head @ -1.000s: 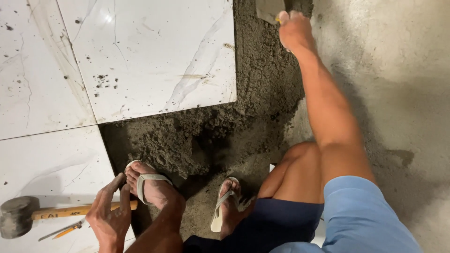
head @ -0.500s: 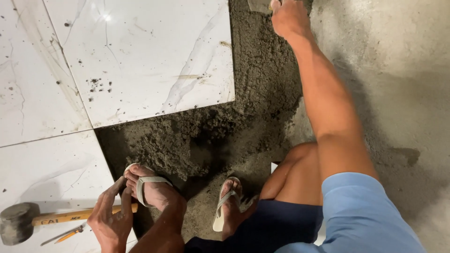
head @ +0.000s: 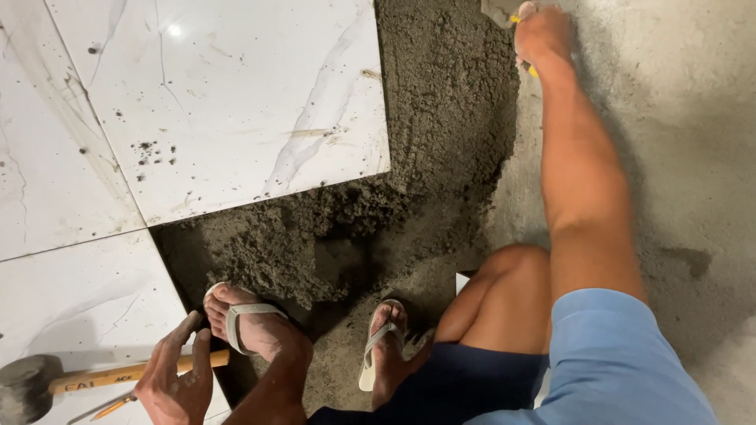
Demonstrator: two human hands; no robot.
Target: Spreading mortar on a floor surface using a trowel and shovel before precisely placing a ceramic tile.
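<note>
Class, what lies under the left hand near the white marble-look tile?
Under the left hand runs the wooden handle of a rubber mallet, lying on the white marble-look tile. The handle's middle stretch is covered.

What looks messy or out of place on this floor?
Dark mortar specks are spattered across the glossy white tile, and a rubber mallet lies on the lower tile. Otherwise nothing stands out.

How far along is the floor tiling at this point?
Done: large white marble-look tiles lie along the left, with a lower one beside them. In hand: the right hand grips a tool with a yellow handle at the top edge of the grey mortar bed; the left hand rests by the rubber mallet. Left: the mortar looks lumpy and uncovered, and the bare concrete to the right has none.
</note>
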